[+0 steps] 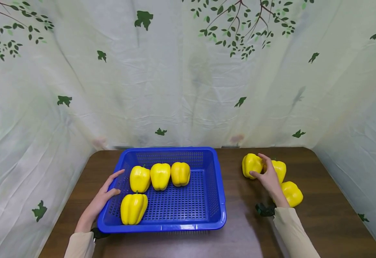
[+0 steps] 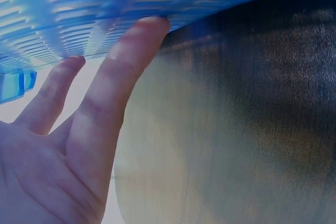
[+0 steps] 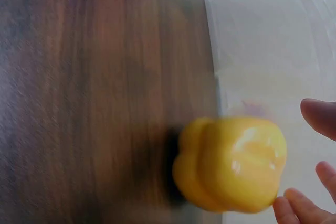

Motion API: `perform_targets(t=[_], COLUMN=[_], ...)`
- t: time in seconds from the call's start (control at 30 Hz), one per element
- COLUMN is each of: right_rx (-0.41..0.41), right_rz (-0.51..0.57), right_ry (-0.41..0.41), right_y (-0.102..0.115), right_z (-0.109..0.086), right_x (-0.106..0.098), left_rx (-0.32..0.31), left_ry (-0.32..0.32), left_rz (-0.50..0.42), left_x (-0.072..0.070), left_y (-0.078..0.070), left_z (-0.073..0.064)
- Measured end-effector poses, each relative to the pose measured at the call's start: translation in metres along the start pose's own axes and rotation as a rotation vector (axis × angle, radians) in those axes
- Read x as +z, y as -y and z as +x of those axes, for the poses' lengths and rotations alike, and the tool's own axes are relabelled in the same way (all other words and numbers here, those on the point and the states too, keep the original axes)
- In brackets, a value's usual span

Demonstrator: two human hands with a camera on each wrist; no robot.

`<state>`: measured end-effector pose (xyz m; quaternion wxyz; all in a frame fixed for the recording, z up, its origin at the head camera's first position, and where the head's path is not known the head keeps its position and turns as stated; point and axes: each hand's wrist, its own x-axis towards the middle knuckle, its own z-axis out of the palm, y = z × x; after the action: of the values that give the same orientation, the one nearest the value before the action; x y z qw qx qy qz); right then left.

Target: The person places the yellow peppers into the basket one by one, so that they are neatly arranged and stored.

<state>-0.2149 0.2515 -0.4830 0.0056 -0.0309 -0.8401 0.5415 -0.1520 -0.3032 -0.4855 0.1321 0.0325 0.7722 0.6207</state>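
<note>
A blue perforated plastic basket (image 1: 220,200) holds several yellow bell peppers (image 1: 160,176) toward its left and back. My left hand (image 1: 100,201) is at the basket's left side; in the left wrist view its extended fingers (image 2: 128,59) touch the slotted outer wall. On the table to the right, my right hand (image 1: 269,179) reaches over a yellow bell pepper (image 1: 250,165) with thumb and fingers spread. The right wrist view shows this bell pepper (image 3: 231,163) with fingertips at its edge and the thumb (image 3: 321,118) apart from it.
Two more yellow bell peppers, one behind the right hand (image 1: 280,170) and one beside the wrist (image 1: 292,194), lie on the brown wooden table (image 1: 330,222). A pale leaf-printed curtain (image 1: 188,89) hangs behind and at both sides.
</note>
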Motion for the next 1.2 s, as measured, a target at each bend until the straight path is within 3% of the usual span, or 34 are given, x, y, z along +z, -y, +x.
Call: perform_targets(t=[0.27,0.53,0.87,1.2], right_rx=[-0.039,-0.111,-0.082,-0.115], right_rz=[-0.134,-0.120,-0.145,-0.159], right_ry=[-0.048,-0.078,-0.101,-0.108], right_y=[-0.004,-0.014,-0.023,-0.026], right_z=[-0.002,0.004,0.012,0.011], right_x=[0.012,0.018,0.026,0.034], left_rx=[-0.006,0.005,0.000,0.011], left_ry=[-0.004,0.003,0.011,0.004], left_rz=[0.015,0.008,0.002,0.030], left_x=[0.000,0.001,0.001,0.000], left_y=[-0.001,0.000,-0.002,-0.002], left_z=[-0.001,-0.001,0.000,-0.001])
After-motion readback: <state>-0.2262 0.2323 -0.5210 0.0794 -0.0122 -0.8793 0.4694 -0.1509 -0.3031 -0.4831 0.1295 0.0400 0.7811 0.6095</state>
